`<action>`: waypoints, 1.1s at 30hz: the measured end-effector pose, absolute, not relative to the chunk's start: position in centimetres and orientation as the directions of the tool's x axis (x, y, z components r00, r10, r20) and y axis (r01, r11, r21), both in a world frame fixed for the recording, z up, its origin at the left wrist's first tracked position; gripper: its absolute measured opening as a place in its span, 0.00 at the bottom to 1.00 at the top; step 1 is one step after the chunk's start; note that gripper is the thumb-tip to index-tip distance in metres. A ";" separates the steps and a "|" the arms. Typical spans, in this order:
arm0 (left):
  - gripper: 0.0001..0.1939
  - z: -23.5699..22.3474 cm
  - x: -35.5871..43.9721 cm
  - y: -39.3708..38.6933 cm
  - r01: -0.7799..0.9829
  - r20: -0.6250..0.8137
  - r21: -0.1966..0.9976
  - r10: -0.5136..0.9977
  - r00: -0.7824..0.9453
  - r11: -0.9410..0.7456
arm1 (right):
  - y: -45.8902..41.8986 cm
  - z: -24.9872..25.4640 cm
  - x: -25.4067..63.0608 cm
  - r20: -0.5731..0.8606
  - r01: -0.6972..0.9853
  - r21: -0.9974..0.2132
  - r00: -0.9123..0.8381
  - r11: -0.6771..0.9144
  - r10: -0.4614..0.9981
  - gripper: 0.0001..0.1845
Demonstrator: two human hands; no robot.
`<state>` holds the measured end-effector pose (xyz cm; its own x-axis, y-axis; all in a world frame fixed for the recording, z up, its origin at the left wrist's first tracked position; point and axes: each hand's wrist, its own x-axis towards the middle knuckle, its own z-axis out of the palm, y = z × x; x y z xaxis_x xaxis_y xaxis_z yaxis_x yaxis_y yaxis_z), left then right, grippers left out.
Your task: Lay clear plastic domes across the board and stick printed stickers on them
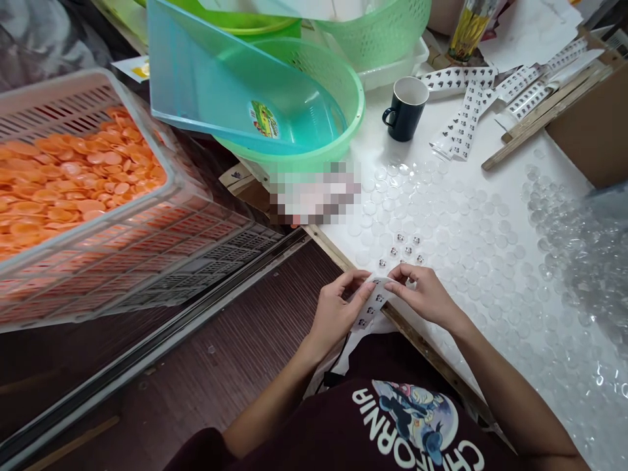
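Note:
My left hand pinches a narrow white sticker strip printed with small dark pictures, at the near edge of the white table. My right hand is closed on the strip's upper end, fingertips touching it. Just beyond my fingers lie several clear round discs that bear a small dark sticker. Many more plain clear discs are spread in rows across the table.
A pale crate of orange discs stands at the left. A green basket holding a tilted teal tray sits behind. A dark mug, more sticker strips, wooden sticks and a cardboard box lie at the back right.

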<state>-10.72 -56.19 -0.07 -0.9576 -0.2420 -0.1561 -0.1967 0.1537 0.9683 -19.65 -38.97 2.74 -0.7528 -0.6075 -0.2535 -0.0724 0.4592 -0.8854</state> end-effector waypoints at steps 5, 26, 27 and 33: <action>0.11 0.3 -11.2 -55.7 -0.163 -0.131 0.978 -0.226 -0.965 0.131 | -38.5 2.6 -19.3 -0.233 -0.108 -0.888 -0.731 0.447 -0.641 0.12; 0.12 -0.8 -11.2 -54.7 -0.159 -0.117 0.977 -0.269 -0.956 0.139 | -39.9 2.5 -18.7 -0.069 -0.095 -0.942 -0.884 0.322 -0.463 0.19; 0.12 -0.8 -11.2 -54.7 -0.158 -0.115 0.977 -0.269 -0.956 0.142 | -40.1 2.6 -18.8 -0.064 -0.089 -0.948 -0.887 0.306 -0.457 0.18; 0.12 -1.3 -10.5 -55.2 -0.157 -0.104 0.974 -0.291 -0.951 0.165 | -40.5 2.8 -22.0 0.022 -0.100 -0.965 -0.953 0.243 -0.304 0.18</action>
<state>-10.49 -55.21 -1.26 -0.9511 -0.2907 -0.1042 -0.1571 0.1650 0.9737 -22.01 -40.54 2.85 -0.9525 -0.3037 0.0220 -0.0997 0.2429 -0.9649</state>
